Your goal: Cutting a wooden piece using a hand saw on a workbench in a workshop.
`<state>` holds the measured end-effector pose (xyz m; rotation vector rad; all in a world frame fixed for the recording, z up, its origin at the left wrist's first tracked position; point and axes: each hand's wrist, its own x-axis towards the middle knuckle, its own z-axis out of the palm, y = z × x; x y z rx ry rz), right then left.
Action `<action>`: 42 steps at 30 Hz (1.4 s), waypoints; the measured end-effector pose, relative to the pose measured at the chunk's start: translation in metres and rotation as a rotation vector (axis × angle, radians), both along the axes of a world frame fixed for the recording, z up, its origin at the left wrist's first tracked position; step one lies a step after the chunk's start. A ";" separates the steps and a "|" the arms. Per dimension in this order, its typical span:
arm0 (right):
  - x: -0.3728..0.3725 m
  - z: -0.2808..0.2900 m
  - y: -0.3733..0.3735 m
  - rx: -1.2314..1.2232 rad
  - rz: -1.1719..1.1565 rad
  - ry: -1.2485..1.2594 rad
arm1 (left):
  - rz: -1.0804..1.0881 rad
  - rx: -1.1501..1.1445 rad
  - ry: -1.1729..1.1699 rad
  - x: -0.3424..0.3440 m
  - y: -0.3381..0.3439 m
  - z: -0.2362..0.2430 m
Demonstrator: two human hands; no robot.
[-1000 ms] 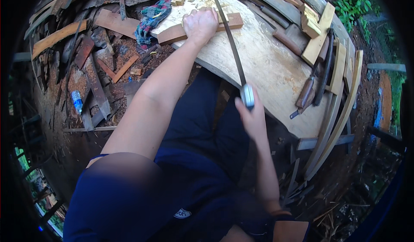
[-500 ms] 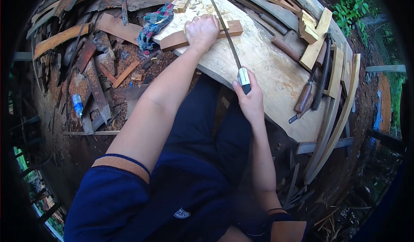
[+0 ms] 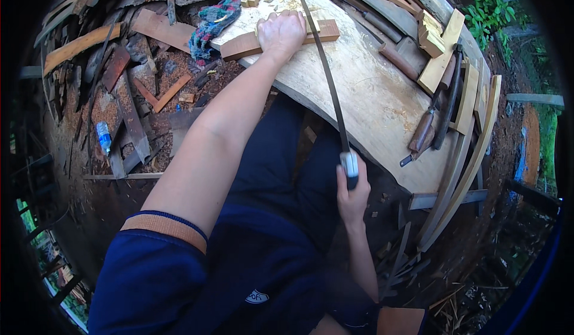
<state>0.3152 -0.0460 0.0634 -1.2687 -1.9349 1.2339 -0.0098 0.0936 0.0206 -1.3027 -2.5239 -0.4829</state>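
Note:
My right hand (image 3: 353,197) is wrapped round the white and dark handle of a handsaw (image 3: 332,93). Its long narrow blade slants away from me and lies across the right part of a reddish-brown wood strip (image 3: 242,45), beside a small pale wood piece (image 3: 312,28). My left hand (image 3: 281,33) is a fist over both pieces, pressing them down; most of the pale piece is hidden beneath it. Under them is a broad pale wooden slab (image 3: 371,102) that serves as the work surface, with sawdust and chips on it.
At the slab's right lie wooden-handled tools (image 3: 423,130), a notched pale block (image 3: 430,33) and long curved strips (image 3: 472,173). A checked cloth (image 3: 215,24) sits left of the wood strip. Scrap boards (image 3: 161,30) and a plastic bottle (image 3: 104,136) litter the ground leftward.
My right hand has drawn the saw back toward me, so the blade's tip now shows just beyond the wood. My left hand stays on the wood pieces.

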 end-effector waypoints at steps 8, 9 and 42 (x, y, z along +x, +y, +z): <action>-0.068 -0.006 0.057 0.028 -0.003 0.056 | -0.041 0.019 0.040 0.005 0.007 -0.004; -0.082 -0.007 0.067 0.002 -0.009 0.046 | -0.023 -0.003 0.020 0.006 0.006 -0.003; -0.081 -0.009 0.063 -0.047 -0.002 0.016 | -0.043 0.009 -0.002 0.003 0.005 -0.002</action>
